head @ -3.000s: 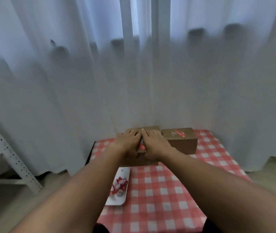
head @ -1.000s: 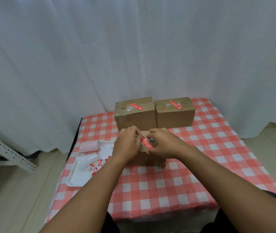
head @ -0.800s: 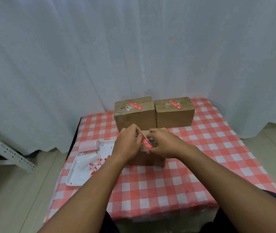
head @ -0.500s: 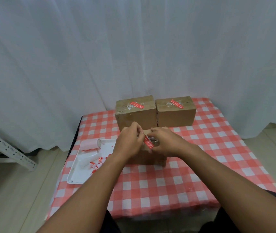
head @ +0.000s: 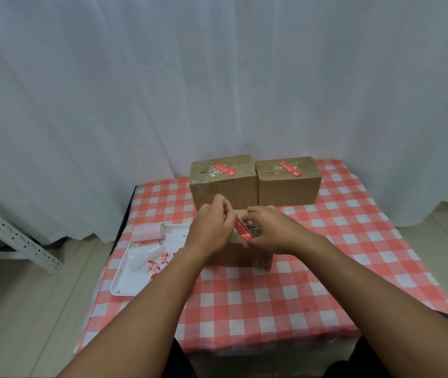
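A small cardboard box [head: 240, 256] stands on the red-checked tablecloth [head: 272, 296], mostly hidden under my hands. Across its top runs a red sticker strip [head: 244, 230]. My left hand [head: 212, 227] pinches the strip's upper end with curled fingers. My right hand [head: 270, 230] pinches the lower end near the box top. Behind stand two closed cardboard boxes, the left one [head: 224, 184] and the right one [head: 288, 184], each with a red sticker on top.
A white tray [head: 124, 285] at the table's left holds a pink-and-white sticker roll [head: 149, 232] and several red and white paper scraps [head: 157, 264]. White curtains [head: 217, 77] hang behind the table. A metal shelf leg [head: 13, 236] stands at far left.
Three seconds ago both hands pressed on a box at the back of the table. Since one second ago both hands hold the red strip over the near box, with only slight shifts.
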